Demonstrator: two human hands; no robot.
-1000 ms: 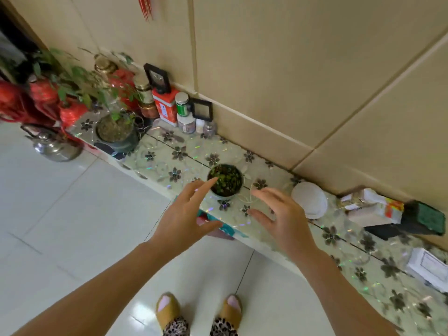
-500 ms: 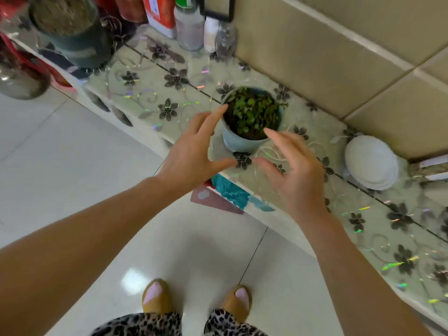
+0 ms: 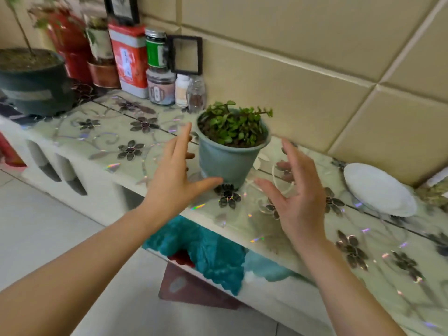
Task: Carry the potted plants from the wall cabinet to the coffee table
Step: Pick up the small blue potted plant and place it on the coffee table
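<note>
Early stage, nothing carried off as far as I can see. The small potted plant (image 3: 231,146), blue-green pot with leafy succulent sprigs, stands upright on the counter (image 3: 104,141) right between my two hands. My left hand (image 3: 173,175) is spread, fingers straight, thumb reaching toward the pot's base; it's just beside the pot's left wall and I can't tell if the thumb tip touches, but nothing is gripped. My right hand (image 3: 297,192) is spread too, fingers loosely bent, a little apart from the pot's right side, holding nothing. So I judge this as the reach-in before the first grasp: both hands bracket the pot but haven't closed. Beyond my left hand, further along the counter, sits a bigger dark potted plant (image 3: 34,83) with a thin stem, untouched, probably the next one to go. Jars and a red tin (image 3: 129,59) crowd the wall behind my left hand; a white dish (image 3: 378,190) lies past my right hand. Coffee table not in view. Left to do: close on the pot, lift, carry, set down, return for the rest.
</note>
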